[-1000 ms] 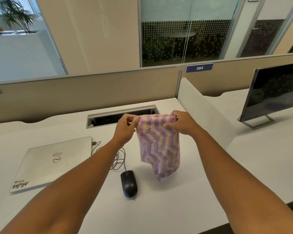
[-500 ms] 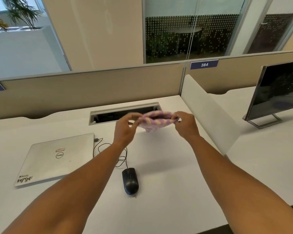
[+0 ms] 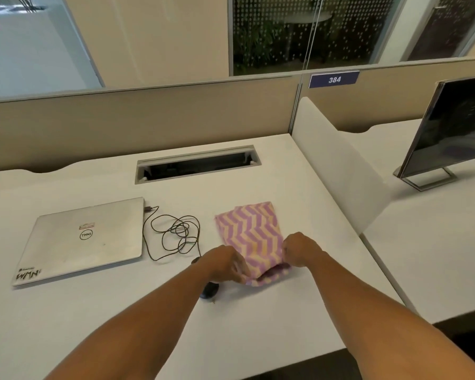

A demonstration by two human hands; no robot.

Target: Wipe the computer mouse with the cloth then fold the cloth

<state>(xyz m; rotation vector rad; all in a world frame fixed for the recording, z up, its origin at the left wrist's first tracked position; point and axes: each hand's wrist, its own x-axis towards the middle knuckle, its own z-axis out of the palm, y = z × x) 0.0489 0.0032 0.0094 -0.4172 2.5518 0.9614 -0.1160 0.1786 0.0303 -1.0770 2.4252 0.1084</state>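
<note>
The purple and cream zigzag cloth [image 3: 251,234] lies spread flat on the white desk [image 3: 258,330], its long side running away from me. My left hand [image 3: 225,263] pinches its near left corner and my right hand [image 3: 299,252] pinches its near right corner. The near edge is lifted slightly off the desk between the two hands. The black computer mouse [image 3: 209,290] sits just left of the cloth, mostly hidden under my left wrist. Its tangled black cable [image 3: 176,234] runs to the laptop.
A closed silver laptop [image 3: 83,239] lies at the left. A cable slot [image 3: 196,164] opens in the desk behind the cloth. A white divider panel [image 3: 337,163] stands on the right, with a monitor [image 3: 450,127] on the neighbouring desk beyond it.
The cloth was held up in the air by its top corners a second ago. Both hands have come down toward me and laid it flat on the desk.
</note>
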